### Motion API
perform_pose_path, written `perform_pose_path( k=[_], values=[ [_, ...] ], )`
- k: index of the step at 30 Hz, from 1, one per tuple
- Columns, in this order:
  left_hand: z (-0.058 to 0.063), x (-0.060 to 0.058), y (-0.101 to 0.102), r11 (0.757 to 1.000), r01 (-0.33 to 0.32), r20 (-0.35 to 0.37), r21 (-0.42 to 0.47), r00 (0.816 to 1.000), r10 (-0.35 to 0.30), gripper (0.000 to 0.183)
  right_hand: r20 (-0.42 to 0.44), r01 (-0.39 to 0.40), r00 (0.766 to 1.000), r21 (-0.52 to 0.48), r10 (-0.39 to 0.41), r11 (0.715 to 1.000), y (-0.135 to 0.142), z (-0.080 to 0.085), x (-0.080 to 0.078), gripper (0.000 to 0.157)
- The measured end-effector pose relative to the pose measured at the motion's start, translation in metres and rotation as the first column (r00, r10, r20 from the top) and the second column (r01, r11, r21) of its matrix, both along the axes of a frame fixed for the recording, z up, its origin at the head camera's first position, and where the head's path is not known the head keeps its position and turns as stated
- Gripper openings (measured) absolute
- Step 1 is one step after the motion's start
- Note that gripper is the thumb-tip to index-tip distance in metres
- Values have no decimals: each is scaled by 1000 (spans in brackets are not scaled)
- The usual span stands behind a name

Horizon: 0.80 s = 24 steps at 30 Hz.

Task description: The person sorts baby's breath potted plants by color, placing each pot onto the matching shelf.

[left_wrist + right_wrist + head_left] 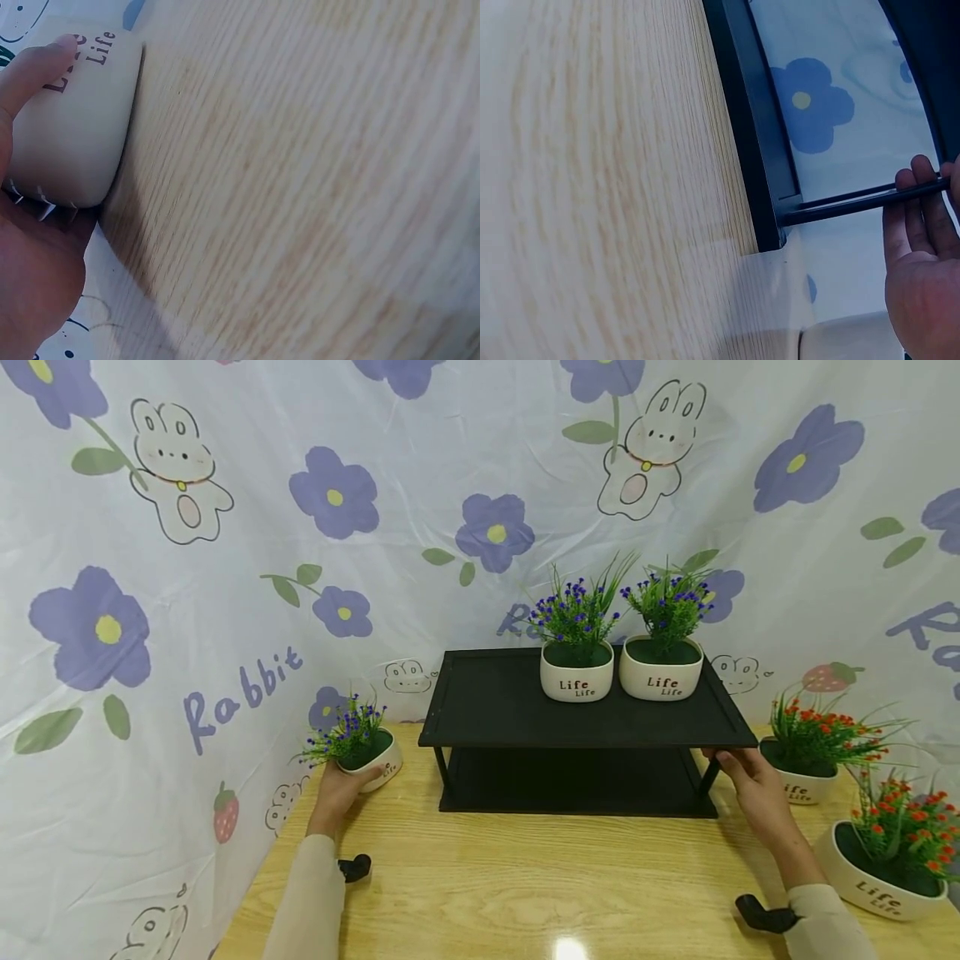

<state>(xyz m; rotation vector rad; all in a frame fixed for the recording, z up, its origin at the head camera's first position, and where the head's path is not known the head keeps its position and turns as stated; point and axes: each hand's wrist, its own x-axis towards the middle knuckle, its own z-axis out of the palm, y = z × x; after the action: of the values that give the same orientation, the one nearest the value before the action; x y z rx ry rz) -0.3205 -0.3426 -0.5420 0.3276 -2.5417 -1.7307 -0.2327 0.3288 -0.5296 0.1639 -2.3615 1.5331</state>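
At the left of the head view my left hand (pixel 337 795) holds a white oval flowerpot (pixel 392 750) with purple flowers, tilted on the wood table. In the left wrist view the thumb (pixel 34 71) lies across the pot's lettered front, with the other fingers largely hidden beneath. A black two-tier shelf (pixel 487 702) stands in the middle, and my right hand (pixel 761 797) grips its right front post just under the top board. The right wrist view shows fingers behind the thin post (pixel 847 211). Two white pots of purple flowers, a left one (pixel 576 683) and a right one (pixel 660 670), sit on the top tier.
Right of the shelf stand two white pots with orange-red flowers, one farther back (pixel 806 785) and one nearer (pixel 877 881), beside my right forearm. A printed cloth (pixel 420 443) hangs behind the wood table (pixel 525 885) and along its left side.
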Motion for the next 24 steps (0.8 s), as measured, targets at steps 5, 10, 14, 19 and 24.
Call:
perform_pose_path(
  k=[5, 10, 14, 19, 24],
  values=[
    [2, 2, -1, 1000, -4, 2, -13, 1000, 4, 111, -1, -7, 1000, -5, 7, 1000, 1, -2, -1, 43],
    [10, 4, -1, 1000, 0, 9, -16, 1000, 1, 113, 13, -11, 1000, -21, 12, 1000, 1, -2, -1, 44],
    [21, 6, -3, 1000, 4, -17, -22, 1000, -4, 111, 18, -14, 1000, -32, 15, 999, 1, -2, -1, 44],
    [41, 3, -5, 1000, 0, -72, -25, 997, -2, 108, 2, -28, 1000, -36, 28, 999, 0, -3, -2, 43],
    [65, 1, -1, 1000, -11, -137, -6, 991, 10, 104, -4, -17, 1000, -22, 17, 1000, 0, -2, -2, 43]
  ],
)
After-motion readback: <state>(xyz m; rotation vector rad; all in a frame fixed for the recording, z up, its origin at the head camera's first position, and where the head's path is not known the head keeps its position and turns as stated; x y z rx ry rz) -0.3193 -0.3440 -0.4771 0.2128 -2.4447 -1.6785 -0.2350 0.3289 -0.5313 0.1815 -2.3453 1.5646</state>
